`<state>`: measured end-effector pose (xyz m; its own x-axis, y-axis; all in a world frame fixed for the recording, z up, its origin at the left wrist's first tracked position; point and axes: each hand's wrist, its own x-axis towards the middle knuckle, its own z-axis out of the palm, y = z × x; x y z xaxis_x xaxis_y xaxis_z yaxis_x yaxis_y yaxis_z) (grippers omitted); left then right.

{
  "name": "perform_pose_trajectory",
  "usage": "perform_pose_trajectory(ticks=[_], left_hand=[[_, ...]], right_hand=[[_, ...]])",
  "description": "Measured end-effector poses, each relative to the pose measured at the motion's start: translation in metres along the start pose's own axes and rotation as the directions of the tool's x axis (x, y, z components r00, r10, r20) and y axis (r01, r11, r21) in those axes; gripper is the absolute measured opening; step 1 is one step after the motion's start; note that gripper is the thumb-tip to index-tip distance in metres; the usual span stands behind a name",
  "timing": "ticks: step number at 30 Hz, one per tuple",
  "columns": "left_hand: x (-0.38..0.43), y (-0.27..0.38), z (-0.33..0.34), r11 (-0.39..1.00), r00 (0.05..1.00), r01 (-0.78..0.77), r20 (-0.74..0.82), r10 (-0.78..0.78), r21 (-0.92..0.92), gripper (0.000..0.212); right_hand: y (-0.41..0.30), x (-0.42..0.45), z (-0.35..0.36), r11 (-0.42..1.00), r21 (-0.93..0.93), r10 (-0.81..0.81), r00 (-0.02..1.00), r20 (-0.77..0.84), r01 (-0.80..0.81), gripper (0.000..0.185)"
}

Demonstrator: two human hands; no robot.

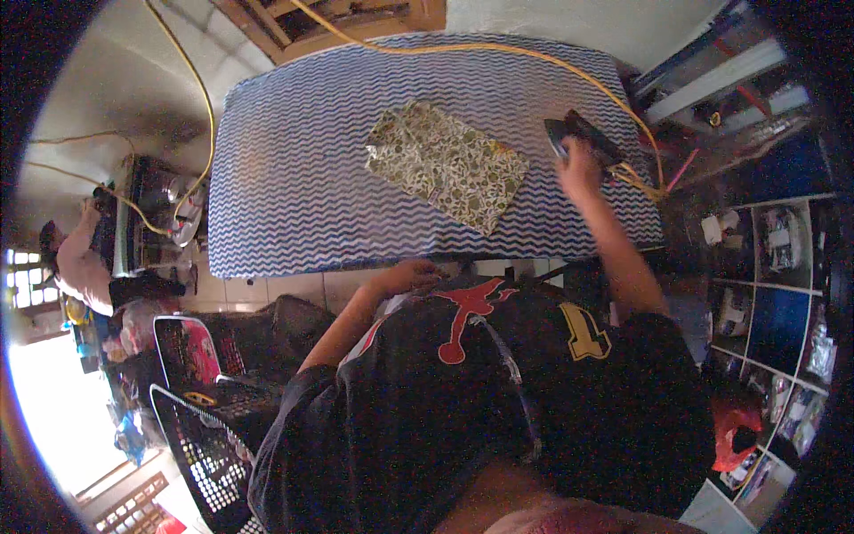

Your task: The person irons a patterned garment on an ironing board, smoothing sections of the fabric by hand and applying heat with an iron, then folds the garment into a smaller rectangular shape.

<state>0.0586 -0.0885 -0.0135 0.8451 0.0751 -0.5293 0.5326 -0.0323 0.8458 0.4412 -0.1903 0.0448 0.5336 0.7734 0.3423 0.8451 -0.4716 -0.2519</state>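
Note:
My right hand (579, 170) is on a dark clothes iron (592, 137) at the right side of a padded ironing table (300, 167). Blue and white zigzag cloth covers that table. The fingers close around the iron, though blur hides the exact grip. Left of the iron lies a folded green and white patterned fabric (447, 163), flat and set at a slant. My left hand (408, 277) is low by the table's near edge, in front of my dark shirt. Its fingers are partly hidden, and whether they hold anything is unclear.
A yellow cord (467, 48) crosses the table's far side and bends down towards the iron. Black perforated chairs (213, 460) stand at my left. Another person (83, 267) is at the far left. A cubby shelf (750, 287) with packed items stands at my right.

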Motion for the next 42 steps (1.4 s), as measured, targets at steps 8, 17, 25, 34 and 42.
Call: perform_pose_trajectory(ticks=[8, 17, 25, 34, 42], left_hand=[[0.048, -0.057, 0.02, 0.991, 0.989, 0.026, 0.144, -0.046, 0.135, 0.031], [0.031, -0.051, 0.04, 0.976, 0.918, 0.148, 0.388, -0.077, -0.156, 0.031], [0.011, -0.041, 0.048, 0.398, 0.956, 0.178, 0.254, 0.146, -0.9, 0.041], [0.02, 0.041, 0.093, 0.669, 0.934, 0.242, 0.355, 0.035, -0.702, 0.042], [0.123, 0.239, 0.245, 0.996, 0.636, 0.005, 0.769, 0.063, -0.086, 0.05]], right_hand=[[-0.109, -0.116, 0.059, 0.234, 0.663, 0.377, 0.695, 0.612, -0.711, 0.02], [-0.142, -0.115, 0.041, 0.39, 0.621, 0.448, 0.729, 0.517, -0.68, 0.012], [-0.189, -0.183, -0.144, 0.631, 0.685, 0.32, 0.926, 0.199, -0.365, 0.018], [-0.166, -0.328, -0.294, 0.426, 0.62, 0.641, 0.703, 0.307, -0.659, 0.016], [-0.129, -0.441, -0.372, 0.144, 0.762, 0.92, 0.369, 0.133, -0.632, 0.014]])
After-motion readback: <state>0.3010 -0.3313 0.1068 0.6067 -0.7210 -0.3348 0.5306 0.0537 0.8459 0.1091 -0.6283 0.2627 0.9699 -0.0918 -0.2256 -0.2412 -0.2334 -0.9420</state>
